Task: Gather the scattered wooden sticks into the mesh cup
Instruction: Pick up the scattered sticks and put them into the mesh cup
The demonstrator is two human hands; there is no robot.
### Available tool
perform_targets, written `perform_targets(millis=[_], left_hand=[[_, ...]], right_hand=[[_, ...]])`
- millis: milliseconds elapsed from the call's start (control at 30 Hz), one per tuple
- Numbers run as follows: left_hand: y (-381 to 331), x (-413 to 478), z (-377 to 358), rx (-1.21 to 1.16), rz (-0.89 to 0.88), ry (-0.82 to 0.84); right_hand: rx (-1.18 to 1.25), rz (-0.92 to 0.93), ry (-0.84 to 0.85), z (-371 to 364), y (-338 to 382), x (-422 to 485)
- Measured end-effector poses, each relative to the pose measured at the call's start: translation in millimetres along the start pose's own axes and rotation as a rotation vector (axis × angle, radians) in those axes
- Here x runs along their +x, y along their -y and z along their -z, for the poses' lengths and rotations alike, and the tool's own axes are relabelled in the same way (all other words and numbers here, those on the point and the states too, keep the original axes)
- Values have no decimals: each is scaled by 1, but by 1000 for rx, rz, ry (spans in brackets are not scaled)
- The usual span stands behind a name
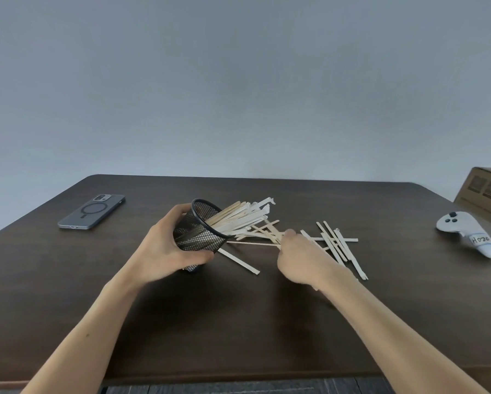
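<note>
My left hand grips the black mesh cup and holds it tilted, its mouth facing right. A bundle of pale wooden sticks pokes out of the cup. More sticks lie scattered on the dark wooden table to the right of the cup, and one stick lies just below it. My right hand rests on the scattered pile with its fingers pinched on several sticks near the cup's mouth.
A grey phone lies face down at the table's back left. A white game controller with a label sits at the right, in front of a cardboard box. The near table edge runs along the bottom.
</note>
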State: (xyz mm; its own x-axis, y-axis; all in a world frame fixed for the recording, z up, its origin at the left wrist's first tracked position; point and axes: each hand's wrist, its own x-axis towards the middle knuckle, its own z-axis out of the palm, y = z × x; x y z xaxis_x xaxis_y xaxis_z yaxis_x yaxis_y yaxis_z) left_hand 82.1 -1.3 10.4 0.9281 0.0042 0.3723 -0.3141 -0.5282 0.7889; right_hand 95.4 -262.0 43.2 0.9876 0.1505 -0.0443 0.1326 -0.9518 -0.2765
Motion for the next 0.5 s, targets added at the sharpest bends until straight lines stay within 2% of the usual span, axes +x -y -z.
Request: perform_targets(millis=[133, 333, 400, 500], left_hand=[[1, 1, 1, 2, -1, -7], [3, 2, 1, -6, 1, -21], [3, 2, 1, -1, 2, -22], [3, 2, 0, 6, 6, -23]], right_hand=[[265, -28, 21, -1, -9, 8], [847, -179, -23, -7, -22, 8], [910, -164, -34, -5, -22, 8], [925, -54, -217, -3, -22, 12]])
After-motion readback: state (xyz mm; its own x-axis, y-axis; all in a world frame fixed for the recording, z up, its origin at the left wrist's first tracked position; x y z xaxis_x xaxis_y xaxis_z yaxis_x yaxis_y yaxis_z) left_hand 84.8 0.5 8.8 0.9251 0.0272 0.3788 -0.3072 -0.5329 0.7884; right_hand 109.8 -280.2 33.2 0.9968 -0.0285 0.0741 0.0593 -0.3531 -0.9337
